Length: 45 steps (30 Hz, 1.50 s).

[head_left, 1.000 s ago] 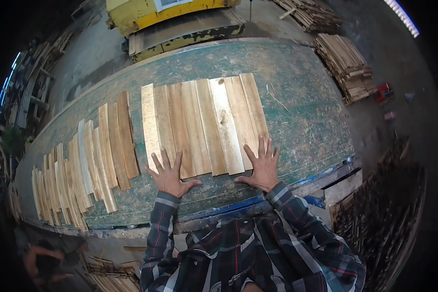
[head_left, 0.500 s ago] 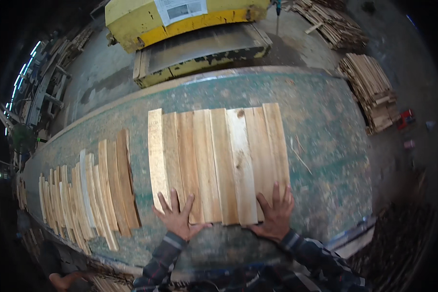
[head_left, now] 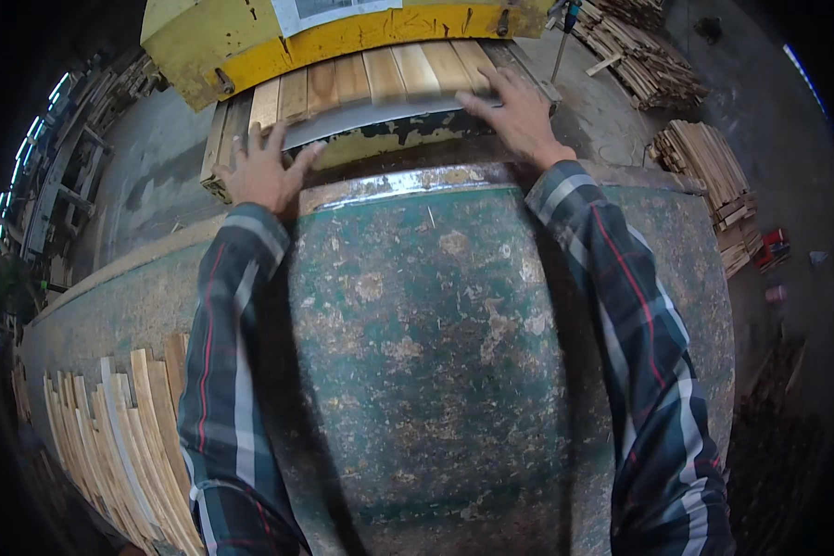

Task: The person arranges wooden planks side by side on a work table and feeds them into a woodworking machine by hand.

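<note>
My left arm [head_left: 227, 380] and right arm [head_left: 644, 371] are extended well ahead of me. My left hand [head_left: 261, 174] has its back up, fingers splayed, thumb angled inward; my right hand [head_left: 517, 116], slightly blurred, turns inward, fingers loosely parted.

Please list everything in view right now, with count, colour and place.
Machine: one, yellow, top centre
Paper: at least one, white, on the machine
Bed boards: about eight, light brown, side by side on the machine's bed
Table: one, worn green, centre
Loose boards: many, light brown, table's left
Wood stacks: at least two, brown, upper right
Red object: one, red, floor at right, unclear
Sleeves: two, dark plaid, left and right
Left hand: one, bare, near the bed boards' left end
Right hand: one, bare, near their right end
</note>
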Tool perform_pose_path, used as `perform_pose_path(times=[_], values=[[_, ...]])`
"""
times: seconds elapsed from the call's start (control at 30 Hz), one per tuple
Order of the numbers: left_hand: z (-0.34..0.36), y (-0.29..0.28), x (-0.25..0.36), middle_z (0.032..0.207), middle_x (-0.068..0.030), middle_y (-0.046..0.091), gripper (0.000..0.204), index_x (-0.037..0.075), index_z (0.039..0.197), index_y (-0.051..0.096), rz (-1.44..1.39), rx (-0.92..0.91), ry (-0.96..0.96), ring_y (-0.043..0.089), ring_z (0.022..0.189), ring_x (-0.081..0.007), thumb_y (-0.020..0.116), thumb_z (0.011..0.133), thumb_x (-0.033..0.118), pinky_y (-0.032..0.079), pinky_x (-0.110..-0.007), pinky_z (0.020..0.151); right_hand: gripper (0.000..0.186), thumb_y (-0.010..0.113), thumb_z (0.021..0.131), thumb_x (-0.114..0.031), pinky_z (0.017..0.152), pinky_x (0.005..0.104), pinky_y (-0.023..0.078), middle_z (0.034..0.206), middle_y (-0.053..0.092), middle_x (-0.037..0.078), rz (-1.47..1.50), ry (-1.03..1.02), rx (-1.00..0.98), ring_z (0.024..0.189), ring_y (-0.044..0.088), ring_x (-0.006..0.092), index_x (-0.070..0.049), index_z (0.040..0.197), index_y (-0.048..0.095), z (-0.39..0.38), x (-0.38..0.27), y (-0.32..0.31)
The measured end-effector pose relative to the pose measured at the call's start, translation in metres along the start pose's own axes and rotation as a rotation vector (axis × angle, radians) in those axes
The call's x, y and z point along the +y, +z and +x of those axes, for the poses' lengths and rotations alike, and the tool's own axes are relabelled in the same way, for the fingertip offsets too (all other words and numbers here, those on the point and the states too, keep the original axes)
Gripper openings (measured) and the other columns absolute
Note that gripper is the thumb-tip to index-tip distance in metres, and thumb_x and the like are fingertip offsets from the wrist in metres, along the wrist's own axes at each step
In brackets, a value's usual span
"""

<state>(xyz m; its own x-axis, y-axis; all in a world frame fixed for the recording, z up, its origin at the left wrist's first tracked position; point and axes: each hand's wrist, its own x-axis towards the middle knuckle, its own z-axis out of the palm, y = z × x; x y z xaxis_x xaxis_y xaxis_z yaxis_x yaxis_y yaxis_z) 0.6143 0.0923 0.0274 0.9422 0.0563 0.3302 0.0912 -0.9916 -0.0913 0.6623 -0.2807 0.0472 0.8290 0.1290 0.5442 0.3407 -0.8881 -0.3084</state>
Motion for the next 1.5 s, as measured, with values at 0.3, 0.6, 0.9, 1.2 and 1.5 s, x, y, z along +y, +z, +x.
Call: perform_pose_path(times=[0.3,0.6,0.9,1.2,1.5], values=[[-0.355,-0.125,-0.161,0.166,-0.0158,0.035,0.062,0.025,0.153,0.052,0.013,0.008,-0.072,0.03,0.154,-0.0414,0.065,0.096,0.047,0.014,-0.072,0.119,0.04,0.077,0.085,-0.015,0.06,0.0421,0.037,0.058,0.043,0.009,0.558,-0.201,-0.354,0.057,0.046,0.0256,-0.007,0.057,0.049,-0.302,-0.147,-0.158],[-0.538,-0.191,-0.376,0.174,-0.0191,0.008,0.081,0.024,0.169,0.008,0.12,-0.137,-0.86,0.01,0.161,-0.038,0.039,0.104,0.063,0.011,-0.069,0.123,0.038,0.073,0.083,0.001,0.052,0.0347,0.028,0.064,0.046,0.009,0.702,0.306,-0.326,0.055,0.039,0.0208,-0.001,0.062,0.042,-0.452,-0.245,-0.26],[-0.491,-0.106,-0.44,0.174,-0.0176,0.012,0.091,0.017,0.167,0.022,-0.039,-0.28,-1.116,0.008,0.161,-0.038,0.03,0.099,0.077,0.004,-0.067,0.124,0.018,0.072,0.09,-0.003,0.088,0.0377,0.046,0.113,0.061,0.017,0.709,0.297,-0.358,0.103,0.059,0.0295,0.001,0.08,0.058,-0.436,-0.382,-0.199],[-0.51,-0.124,-0.465,0.157,-0.0229,0.044,0.092,0.007,0.159,0.038,-0.082,-0.071,-1.1,0.038,0.145,-0.043,0.037,0.098,0.075,0.017,-0.064,0.119,0.094,0.074,0.089,-0.054,0.123,0.0626,0.012,0.16,0.026,0.037,0.437,-0.003,-0.618,0.151,0.024,0.0508,0.0,0.155,0.035,-0.393,-0.544,-0.085],[-0.494,-0.115,-0.36,0.14,-0.0233,0.056,0.101,-0.006,0.15,0.045,-0.02,-0.088,-0.995,0.051,0.131,-0.037,0.052,0.091,0.076,0.035,-0.052,0.108,0.115,0.068,0.084,-0.07,0.123,0.0669,0.005,0.164,0.016,0.04,0.238,0.028,-0.541,0.153,0.016,0.0533,0.002,0.162,0.022,-0.428,-0.487,-0.081]])
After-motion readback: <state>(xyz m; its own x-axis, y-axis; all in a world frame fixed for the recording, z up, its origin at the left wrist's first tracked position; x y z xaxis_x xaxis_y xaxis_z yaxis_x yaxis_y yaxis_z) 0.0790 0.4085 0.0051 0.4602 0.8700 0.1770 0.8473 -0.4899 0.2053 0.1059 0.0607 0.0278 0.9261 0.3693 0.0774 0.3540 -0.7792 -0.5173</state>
